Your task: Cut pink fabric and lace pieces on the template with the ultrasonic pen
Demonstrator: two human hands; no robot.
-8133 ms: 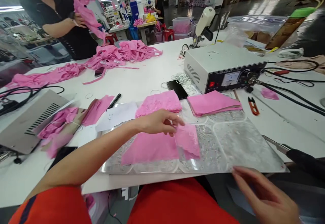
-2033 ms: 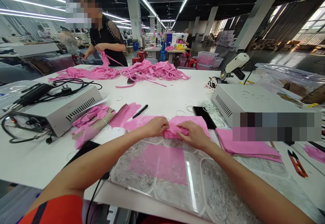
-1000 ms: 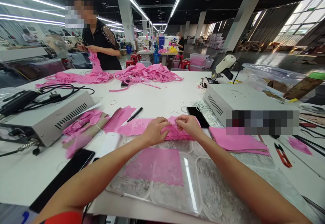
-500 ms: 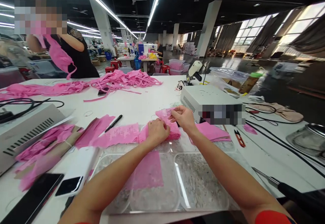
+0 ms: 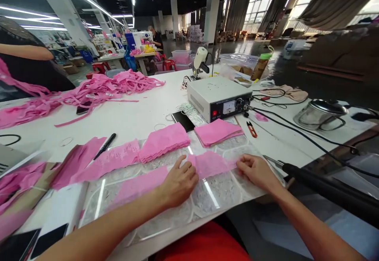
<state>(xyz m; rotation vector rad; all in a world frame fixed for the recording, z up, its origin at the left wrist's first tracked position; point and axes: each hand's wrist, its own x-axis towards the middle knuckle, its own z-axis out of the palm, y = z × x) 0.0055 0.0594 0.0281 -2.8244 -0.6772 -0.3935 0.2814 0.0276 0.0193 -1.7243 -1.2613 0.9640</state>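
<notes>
A thin pink fabric piece lies stretched between my two hands, just above or on the clear plastic board. My right hand pinches its right end with thumb and fingertips. At its left end, my left hand is closed, fingers curled over the edge; the thumb is hidden. Another pink piece lies flat on the board, partly under my left hand and forearm. Behind them are a stack of pink pieces with scalloped edges and a straighter-edged pink stack.
A grey control box with a dial stands behind the stacks, near a phone. Red thread snips and a black-handled cabled tool lie at right. A pen and pink straps are at left. A person stands opposite.
Both hands have come back from the pink stack toward me, now spread apart with a pink piece between them. The view has swung right, and the scalloped stack is uncovered.
</notes>
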